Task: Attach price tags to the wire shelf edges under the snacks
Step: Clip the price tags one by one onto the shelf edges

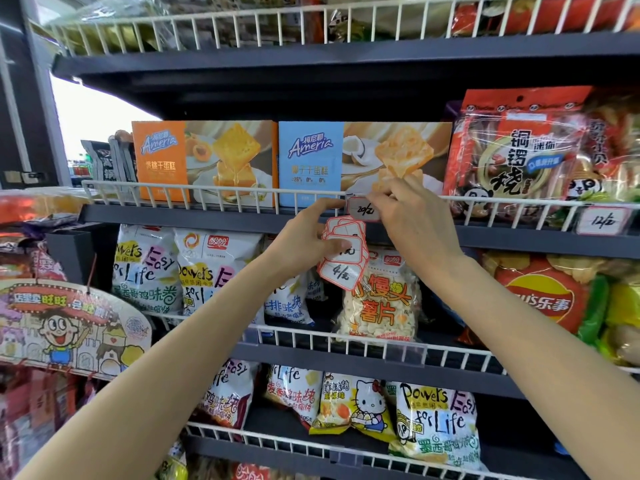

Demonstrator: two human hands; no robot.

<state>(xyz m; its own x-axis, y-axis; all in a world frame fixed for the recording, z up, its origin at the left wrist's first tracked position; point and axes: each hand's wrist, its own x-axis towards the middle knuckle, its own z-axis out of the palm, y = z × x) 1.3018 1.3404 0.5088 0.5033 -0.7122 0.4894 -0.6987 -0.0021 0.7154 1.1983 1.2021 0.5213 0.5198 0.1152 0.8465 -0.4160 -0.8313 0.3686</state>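
— So why are both hands up at that wire rail [214,191] in the middle of the frame?

— I read it as fitting one tag. The price tag marked 20 [363,210] sits on the rail right under the blue Ameria box [363,161], so the price lands beneath its own snack. The right hand [412,216] comes in from the right, fingers curled over the rail and pinching the tag's right edge, I judge to seat it on the wire.

— And the left?

— The left hand [304,244] does two jobs. Its forefinger reaches up to the tag's left edge, steadying it, while the thumb and remaining fingers grip a fanned stack of spare tags [343,258] just below, centre frame. The lowest one reads 4. Keeping the stack there saves reaching away for the next one.

— Any tags already up?

— One marked 12 [602,220] hangs at the right edge, under the red bag [512,150].
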